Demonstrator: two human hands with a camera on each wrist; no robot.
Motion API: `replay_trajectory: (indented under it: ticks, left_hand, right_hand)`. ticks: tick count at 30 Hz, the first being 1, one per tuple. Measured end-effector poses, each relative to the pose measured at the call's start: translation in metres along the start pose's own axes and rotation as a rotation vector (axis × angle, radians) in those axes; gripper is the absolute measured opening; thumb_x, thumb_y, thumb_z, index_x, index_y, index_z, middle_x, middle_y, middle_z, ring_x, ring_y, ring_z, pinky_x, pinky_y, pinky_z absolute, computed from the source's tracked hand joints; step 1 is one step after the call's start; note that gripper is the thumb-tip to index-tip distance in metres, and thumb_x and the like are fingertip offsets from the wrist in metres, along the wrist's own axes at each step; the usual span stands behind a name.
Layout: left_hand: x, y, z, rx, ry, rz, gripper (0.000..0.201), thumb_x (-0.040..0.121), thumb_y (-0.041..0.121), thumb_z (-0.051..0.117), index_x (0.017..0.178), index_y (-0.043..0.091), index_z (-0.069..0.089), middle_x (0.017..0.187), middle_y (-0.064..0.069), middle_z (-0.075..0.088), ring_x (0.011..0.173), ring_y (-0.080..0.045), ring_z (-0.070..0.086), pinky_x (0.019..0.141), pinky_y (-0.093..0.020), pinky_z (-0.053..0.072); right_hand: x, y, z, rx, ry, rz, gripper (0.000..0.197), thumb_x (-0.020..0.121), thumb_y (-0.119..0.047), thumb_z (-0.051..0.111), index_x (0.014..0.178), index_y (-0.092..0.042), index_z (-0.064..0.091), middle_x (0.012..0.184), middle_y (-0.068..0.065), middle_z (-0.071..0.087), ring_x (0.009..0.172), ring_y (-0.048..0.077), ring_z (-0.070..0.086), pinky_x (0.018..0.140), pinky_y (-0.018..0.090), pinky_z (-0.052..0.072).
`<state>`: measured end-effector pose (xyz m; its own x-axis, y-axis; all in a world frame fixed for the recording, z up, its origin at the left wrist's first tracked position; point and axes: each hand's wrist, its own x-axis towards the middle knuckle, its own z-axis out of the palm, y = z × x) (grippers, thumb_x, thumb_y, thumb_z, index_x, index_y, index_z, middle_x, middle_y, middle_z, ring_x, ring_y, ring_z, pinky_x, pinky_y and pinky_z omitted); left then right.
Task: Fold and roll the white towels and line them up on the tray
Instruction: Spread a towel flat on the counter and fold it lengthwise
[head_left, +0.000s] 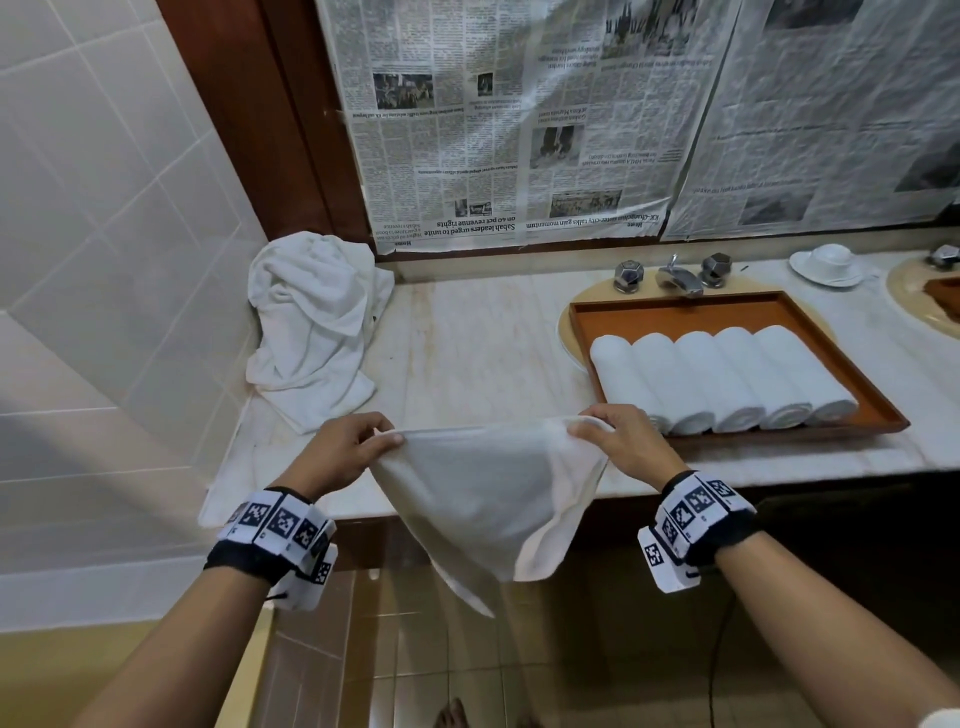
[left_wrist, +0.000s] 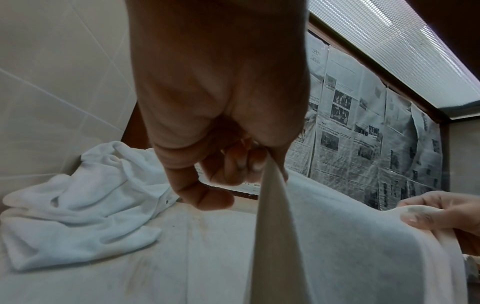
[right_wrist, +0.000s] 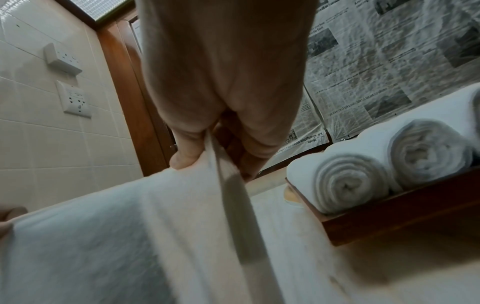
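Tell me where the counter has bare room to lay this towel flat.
Bare counter lies between the crumpled towel pile on the left and the tray on the right. The tray's front is packed with five rolled towels; only its back strip is free.

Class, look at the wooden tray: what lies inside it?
Five rolled white towels lie side by side in the tray, filling its near part. Bare tray floor shows behind them. The floor beneath the rolls is covered.
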<state>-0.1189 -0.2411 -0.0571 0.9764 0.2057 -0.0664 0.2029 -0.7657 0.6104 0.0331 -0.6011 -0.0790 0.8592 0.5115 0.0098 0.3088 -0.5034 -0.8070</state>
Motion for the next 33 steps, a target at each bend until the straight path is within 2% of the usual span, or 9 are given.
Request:
replay_trajectory:
  ticks: [4, 7, 13, 16, 18, 22, 24, 29, 33]
  left_hand:
    - [0.007, -0.006, -0.009, 0.036, 0.075, 0.003, 0.017, 0.096, 0.038, 0.062, 0.085, 0.026, 0.066, 0.081, 0.006, 0.065, 0.078, -0.013, 0.058, 0.066, -0.024, 0.039]
    - [0.008, -0.007, -0.013, 0.052, 0.074, 0.012, 0.012, 0.099, 0.035, 0.058, 0.092, 0.027, 0.065, 0.089, 0.006, 0.060, 0.084, -0.016, 0.057, 0.073, -0.028, 0.038]
    - [-0.002, 0.003, -0.012, -0.318, 0.040, -0.160, 0.013, 0.102, 0.036, 0.053, 0.099, 0.026, 0.059, 0.101, 0.001, 0.065, 0.071, -0.020, 0.075, 0.060, -0.030, 0.053]
    - [-0.003, 0.005, -0.014, -0.355, 0.125, -0.143, 0.013, 0.101, 0.034, 0.055, 0.097, 0.022, 0.059, 0.093, -0.006, 0.069, 0.068, -0.018, 0.074, 0.060, -0.032, 0.055]
    - [0.000, 0.003, -0.017, -0.350, 0.185, -0.125, 0.013, 0.100, 0.032, 0.057, 0.096, 0.020, 0.060, 0.085, -0.006, 0.070, 0.065, -0.017, 0.074, 0.063, -0.034, 0.056]
    - [0.010, -0.004, -0.029, -0.349, 0.223, -0.106, 0.012, 0.099, 0.030, 0.059, 0.093, 0.021, 0.062, 0.077, -0.005, 0.072, 0.064, -0.017, 0.074, 0.063, -0.034, 0.056]
    - [0.017, -0.006, -0.037, -0.371, 0.239, -0.094, 0.012, 0.099, 0.029, 0.060, 0.093, 0.019, 0.062, 0.073, -0.006, 0.072, 0.064, -0.018, 0.074, 0.061, -0.031, 0.055]
    - [0.040, -0.014, -0.063, -0.373, 0.210, -0.079, 0.015, 0.099, 0.025, 0.060, 0.094, 0.011, 0.062, 0.074, -0.012, 0.073, 0.066, -0.018, 0.074, 0.066, -0.032, 0.057]
    - [0.068, -0.026, -0.085, -0.375, 0.152, -0.064, 0.008, 0.099, 0.021, 0.059, 0.095, 0.015, 0.062, 0.077, -0.011, 0.074, 0.072, -0.021, 0.075, 0.069, -0.035, 0.058]
  right_hand:
    - [0.004, -0.003, -0.002, -0.051, -0.001, -0.006, 0.020, 0.092, -0.037, 0.068, 0.080, -0.021, 0.071, 0.076, -0.006, 0.067, 0.075, 0.011, 0.060, 0.069, 0.027, 0.041]
    - [0.005, -0.005, -0.003, -0.081, -0.008, -0.007, 0.024, 0.091, -0.038, 0.069, 0.081, -0.017, 0.071, 0.073, -0.007, 0.064, 0.072, 0.009, 0.057, 0.065, 0.025, 0.038]
    - [0.007, -0.005, -0.006, -0.106, -0.045, 0.015, 0.020, 0.087, -0.034, 0.074, 0.083, -0.015, 0.072, 0.077, -0.006, 0.068, 0.076, 0.009, 0.060, 0.068, 0.024, 0.040]
    - [0.011, -0.008, -0.010, -0.108, -0.109, 0.046, 0.010, 0.087, -0.025, 0.075, 0.091, -0.016, 0.073, 0.088, -0.006, 0.071, 0.086, 0.008, 0.063, 0.075, 0.028, 0.043]
    - [0.015, -0.011, -0.014, -0.131, -0.136, 0.061, 0.007, 0.088, -0.023, 0.074, 0.091, -0.017, 0.073, 0.088, -0.005, 0.071, 0.082, 0.006, 0.063, 0.075, 0.028, 0.045]
    - [0.029, -0.022, -0.024, -0.154, -0.159, 0.097, 0.009, 0.090, -0.020, 0.072, 0.088, -0.011, 0.070, 0.076, 0.007, 0.068, 0.056, 0.009, 0.060, 0.055, 0.020, 0.046]
    - [0.039, -0.027, -0.026, -0.159, -0.138, 0.092, 0.009, 0.090, -0.019, 0.071, 0.084, -0.013, 0.067, 0.073, 0.009, 0.068, 0.059, 0.018, 0.062, 0.054, 0.020, 0.047]
    - [0.071, -0.041, -0.033, -0.103, -0.058, 0.071, 0.004, 0.093, -0.010, 0.066, 0.090, -0.010, 0.065, 0.082, 0.012, 0.072, 0.072, 0.033, 0.070, 0.073, 0.044, 0.058]
    - [0.096, -0.058, -0.035, -0.055, 0.025, 0.085, 0.004, 0.095, -0.012, 0.066, 0.096, -0.008, 0.067, 0.091, 0.010, 0.073, 0.076, 0.033, 0.073, 0.075, 0.051, 0.061]
